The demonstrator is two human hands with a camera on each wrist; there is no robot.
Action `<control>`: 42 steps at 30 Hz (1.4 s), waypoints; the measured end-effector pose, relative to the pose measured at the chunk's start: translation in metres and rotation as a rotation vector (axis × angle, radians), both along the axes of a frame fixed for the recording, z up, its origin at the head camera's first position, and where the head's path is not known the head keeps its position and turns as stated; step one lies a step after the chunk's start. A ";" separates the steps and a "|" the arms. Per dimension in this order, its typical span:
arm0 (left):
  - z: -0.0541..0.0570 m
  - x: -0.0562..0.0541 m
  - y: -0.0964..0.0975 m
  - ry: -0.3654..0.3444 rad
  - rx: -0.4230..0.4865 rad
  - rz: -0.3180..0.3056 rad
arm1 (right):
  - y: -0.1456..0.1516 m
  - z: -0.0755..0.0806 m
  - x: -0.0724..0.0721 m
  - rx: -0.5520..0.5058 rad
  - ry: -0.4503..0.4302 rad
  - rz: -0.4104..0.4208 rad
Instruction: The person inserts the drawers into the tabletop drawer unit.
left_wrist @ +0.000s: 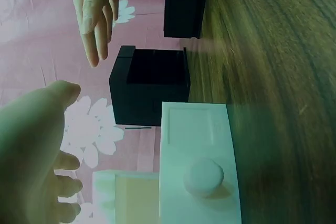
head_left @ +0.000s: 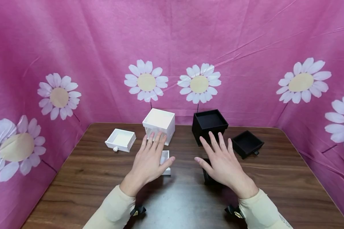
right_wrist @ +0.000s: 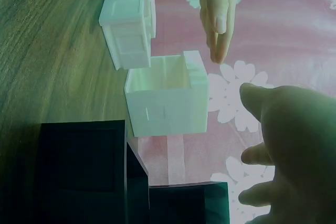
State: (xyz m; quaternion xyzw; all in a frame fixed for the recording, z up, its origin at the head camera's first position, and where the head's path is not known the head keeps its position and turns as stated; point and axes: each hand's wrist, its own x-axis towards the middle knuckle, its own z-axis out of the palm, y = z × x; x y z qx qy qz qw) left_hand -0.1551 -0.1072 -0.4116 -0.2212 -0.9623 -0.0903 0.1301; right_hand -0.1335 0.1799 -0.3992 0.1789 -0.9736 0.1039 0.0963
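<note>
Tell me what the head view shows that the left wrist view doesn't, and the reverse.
Only the head view shows the white drawer at the table's left and the person's sleeves.

Only the left wrist view shows the round knob on the nearer white drawer; in the head view, the left hand hides it.

Both show the two hands, including the right hand, that nearer drawer, the white box, black box, wooden table and flowered pink cloth.
</note>
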 end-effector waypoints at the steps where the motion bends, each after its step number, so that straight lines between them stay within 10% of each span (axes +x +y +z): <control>1: 0.000 0.000 -0.001 0.004 0.006 0.000 | 0.000 0.000 0.000 -0.001 0.012 0.004; 18: -0.007 0.014 -0.023 0.115 0.356 0.046 | -0.006 0.004 -0.011 -0.271 0.173 0.000; 42: -0.018 0.042 -0.041 -0.010 0.412 0.062 | -0.028 0.000 -0.053 -0.532 0.019 0.070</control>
